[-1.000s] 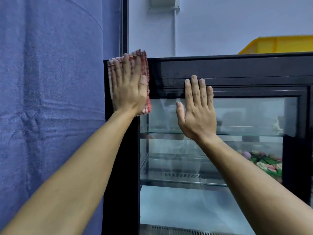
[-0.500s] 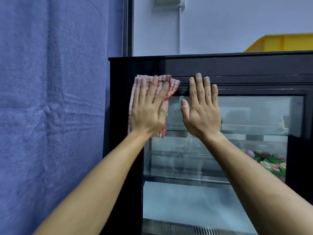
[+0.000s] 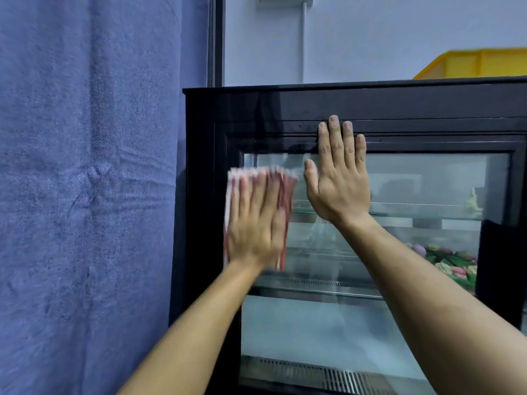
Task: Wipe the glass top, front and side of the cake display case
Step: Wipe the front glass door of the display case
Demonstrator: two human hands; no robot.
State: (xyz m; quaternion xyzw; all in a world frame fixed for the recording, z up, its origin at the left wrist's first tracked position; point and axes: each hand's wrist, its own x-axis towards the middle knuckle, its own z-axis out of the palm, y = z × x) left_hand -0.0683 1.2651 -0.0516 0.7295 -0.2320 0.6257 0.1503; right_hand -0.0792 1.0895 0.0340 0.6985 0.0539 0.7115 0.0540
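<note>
The cake display case (image 3: 285,109) has a black frame and a glass front (image 3: 427,189), filling the middle and right of the head view. My left hand (image 3: 256,223) lies flat with straight fingers on a red-and-white checked cloth (image 3: 286,189), pressing it against the glass near the left edge of the pane; it is blurred by motion. My right hand (image 3: 339,178) rests flat and open on the glass, its fingertips on the black upper frame. Glass shelves inside are visible, with colourful cakes (image 3: 447,260) on a lower shelf at the right.
A blue fabric curtain (image 3: 85,195) hangs close along the left side of the case. A yellow plastic crate (image 3: 479,64) sits on top of the case at the right. A pale wall with a cable conduit (image 3: 304,38) stands behind.
My left hand has slid the cloth down and to the right, from the top-left corner of the frame onto the glass pane. My right hand has stayed pressed in the same spot.
</note>
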